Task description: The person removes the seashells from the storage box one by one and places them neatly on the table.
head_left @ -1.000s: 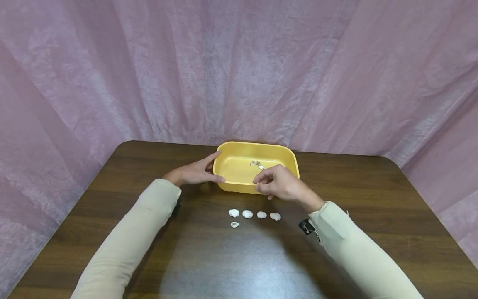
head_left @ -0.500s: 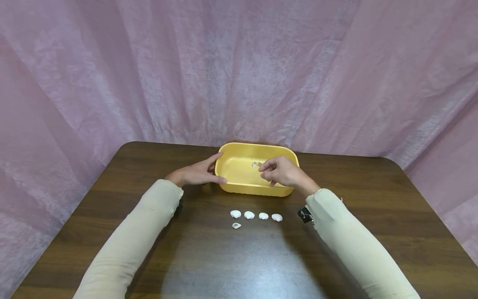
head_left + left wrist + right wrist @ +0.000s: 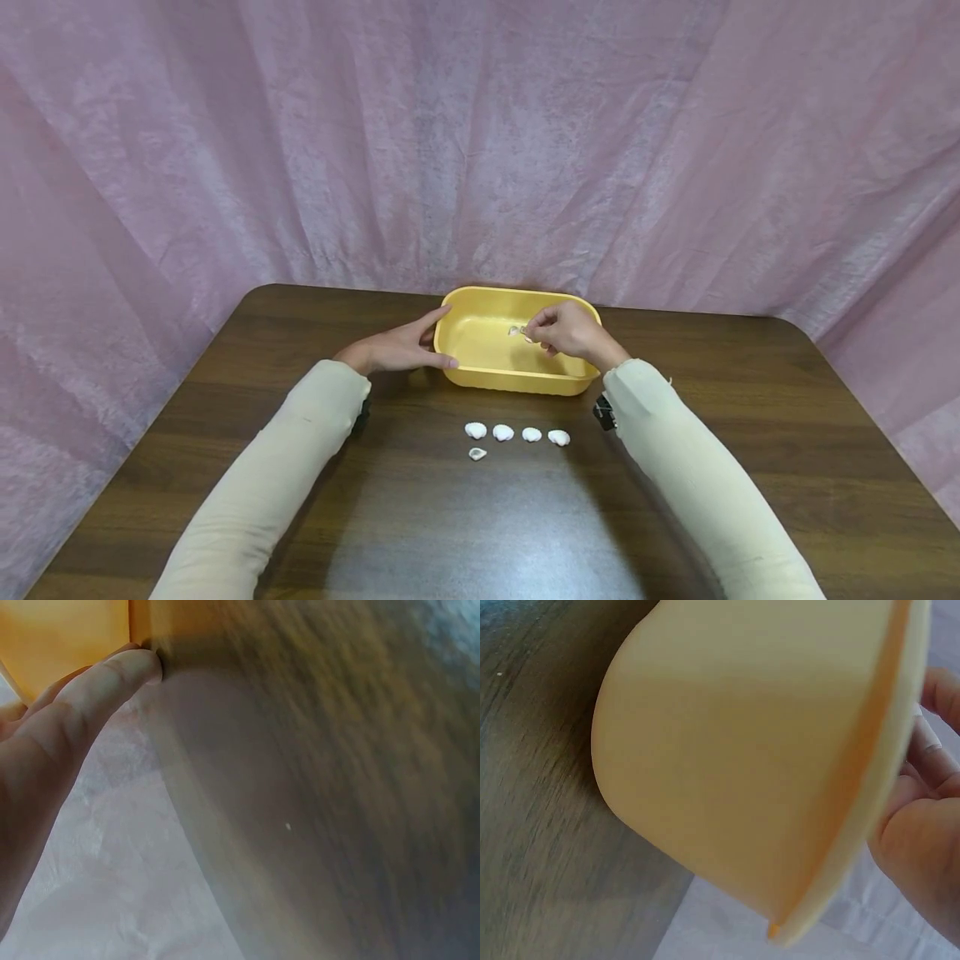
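A yellow tub (image 3: 517, 382) is standing near the far edge of a brown desk (image 3: 420, 533), with a pink curtain (image 3: 450, 125) hanging behind it. The left hand (image 3: 397, 346) is resting at the tub's left end, its thumb touching the near corner and its fingers reaching to the far corner; its grip is lying released, the digits staying nearly straight against the tub. The right hand (image 3: 572, 329) is hanging inside the right half of the tub, its thumb and forefinger coming together beside the small shells (image 3: 513, 331) on the tub's floor. Whether this grip is grasping a shell, one cannot tell, since the fingertips are covering the spot. In the right wrist view the tub's wall is filling much of the field, the fingers showing beyond the rim. On the desk in front of the tub, four white shells (image 3: 503, 432) are lying in a row, well spaced; a fifth shell (image 3: 477, 454) is lying on the near side of the leftmost, apart from it. Pale sleeves (image 3: 258, 483) are covering both forearms, whose shadows are falling across the desk.
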Available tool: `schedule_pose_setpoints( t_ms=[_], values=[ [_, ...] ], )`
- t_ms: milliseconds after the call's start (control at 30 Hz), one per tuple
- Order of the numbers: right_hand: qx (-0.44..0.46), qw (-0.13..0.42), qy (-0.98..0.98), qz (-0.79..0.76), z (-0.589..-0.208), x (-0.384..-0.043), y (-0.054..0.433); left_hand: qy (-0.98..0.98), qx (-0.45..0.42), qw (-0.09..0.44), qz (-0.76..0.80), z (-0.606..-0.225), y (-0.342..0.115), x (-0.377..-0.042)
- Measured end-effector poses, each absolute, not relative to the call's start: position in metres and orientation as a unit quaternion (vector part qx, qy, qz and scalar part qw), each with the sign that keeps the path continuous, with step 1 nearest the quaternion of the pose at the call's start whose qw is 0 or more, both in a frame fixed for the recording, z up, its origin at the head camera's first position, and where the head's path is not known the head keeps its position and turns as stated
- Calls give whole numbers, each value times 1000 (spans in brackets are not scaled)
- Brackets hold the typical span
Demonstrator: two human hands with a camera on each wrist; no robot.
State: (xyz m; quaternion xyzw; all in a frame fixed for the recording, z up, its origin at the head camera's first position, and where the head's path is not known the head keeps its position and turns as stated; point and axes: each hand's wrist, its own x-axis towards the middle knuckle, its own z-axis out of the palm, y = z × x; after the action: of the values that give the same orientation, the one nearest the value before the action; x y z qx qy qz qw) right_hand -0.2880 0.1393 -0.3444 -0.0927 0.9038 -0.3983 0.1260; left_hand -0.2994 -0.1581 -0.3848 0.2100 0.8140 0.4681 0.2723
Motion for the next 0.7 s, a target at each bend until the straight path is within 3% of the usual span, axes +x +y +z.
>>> schedule_pose_setpoints(
  t_ms=[700],
  values=[
    [-61,167,901,-397,-365,-313,127,818,209,268,464,-384,-157,-300]
  ],
)
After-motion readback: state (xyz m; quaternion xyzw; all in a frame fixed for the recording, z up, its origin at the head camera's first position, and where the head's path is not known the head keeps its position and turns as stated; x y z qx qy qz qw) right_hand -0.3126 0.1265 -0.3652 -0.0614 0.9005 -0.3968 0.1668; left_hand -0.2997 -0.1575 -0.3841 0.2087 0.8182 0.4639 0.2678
